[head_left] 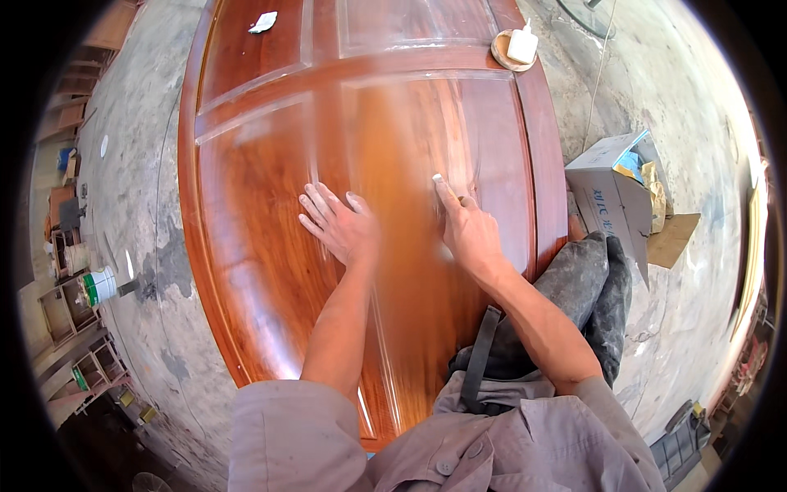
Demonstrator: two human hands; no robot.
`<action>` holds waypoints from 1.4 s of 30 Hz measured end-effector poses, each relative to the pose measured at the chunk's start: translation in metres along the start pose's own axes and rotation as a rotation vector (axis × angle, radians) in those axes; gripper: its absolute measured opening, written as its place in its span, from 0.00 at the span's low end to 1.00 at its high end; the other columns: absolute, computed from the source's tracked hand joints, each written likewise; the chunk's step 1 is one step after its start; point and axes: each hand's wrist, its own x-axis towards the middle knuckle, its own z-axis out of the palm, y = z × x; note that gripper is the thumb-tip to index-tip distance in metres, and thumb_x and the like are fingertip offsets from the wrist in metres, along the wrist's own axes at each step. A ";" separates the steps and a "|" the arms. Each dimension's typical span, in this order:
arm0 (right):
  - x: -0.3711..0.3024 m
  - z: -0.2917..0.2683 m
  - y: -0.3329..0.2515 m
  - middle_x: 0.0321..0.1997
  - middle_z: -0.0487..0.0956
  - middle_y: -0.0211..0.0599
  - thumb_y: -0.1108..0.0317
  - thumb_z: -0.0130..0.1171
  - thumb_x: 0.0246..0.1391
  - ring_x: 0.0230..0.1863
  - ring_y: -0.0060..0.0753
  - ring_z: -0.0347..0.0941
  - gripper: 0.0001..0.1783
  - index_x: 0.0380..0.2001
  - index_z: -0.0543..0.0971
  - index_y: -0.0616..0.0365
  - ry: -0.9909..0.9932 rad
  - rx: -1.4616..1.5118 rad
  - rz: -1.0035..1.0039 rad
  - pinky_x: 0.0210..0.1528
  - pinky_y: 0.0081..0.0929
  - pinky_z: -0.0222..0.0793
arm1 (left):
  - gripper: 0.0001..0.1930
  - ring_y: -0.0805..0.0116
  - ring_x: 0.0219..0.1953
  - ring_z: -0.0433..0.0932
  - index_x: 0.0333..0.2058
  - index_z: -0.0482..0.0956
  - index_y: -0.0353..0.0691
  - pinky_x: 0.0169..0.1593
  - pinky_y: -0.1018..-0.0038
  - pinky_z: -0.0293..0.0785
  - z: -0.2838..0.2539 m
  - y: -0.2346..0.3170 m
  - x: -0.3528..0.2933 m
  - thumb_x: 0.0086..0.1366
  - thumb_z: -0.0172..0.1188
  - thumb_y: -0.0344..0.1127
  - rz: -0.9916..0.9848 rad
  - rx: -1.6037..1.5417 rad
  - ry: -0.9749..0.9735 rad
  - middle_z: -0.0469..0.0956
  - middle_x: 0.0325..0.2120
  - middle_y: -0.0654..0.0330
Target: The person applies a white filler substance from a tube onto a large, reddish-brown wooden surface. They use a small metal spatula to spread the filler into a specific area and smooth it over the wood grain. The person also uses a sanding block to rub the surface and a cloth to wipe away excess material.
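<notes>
While both hands rest on it, the reddish varnished wooden door panel (pixel 270 205) lies flat, low over the concrete floor (pixel 139 189).
Left hand (pixel 340 225) flat, fingers spread, palm down mid-panel, gripping nothing. Right hand (pixel 467 230) just beside it, index finger extended with a small white bit at the tip, other fingers curled. Far right edge: round dish with white bottle (pixel 516 45). Far left: white scrap (pixel 263 22). Off the right edge: open cardboard box (pixel 611 193). Left on floor: white-green can (pixel 98 285).
</notes>
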 end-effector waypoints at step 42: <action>0.044 0.002 -0.004 0.35 0.82 0.58 0.75 0.57 0.62 0.35 0.67 0.81 0.32 0.70 0.75 0.45 0.049 0.052 0.033 0.35 0.57 0.79 | 0.35 0.52 0.82 0.44 0.76 0.54 0.32 0.83 0.51 0.35 -0.004 0.001 0.000 0.80 0.43 0.47 -0.008 -0.014 -0.013 0.49 0.80 0.50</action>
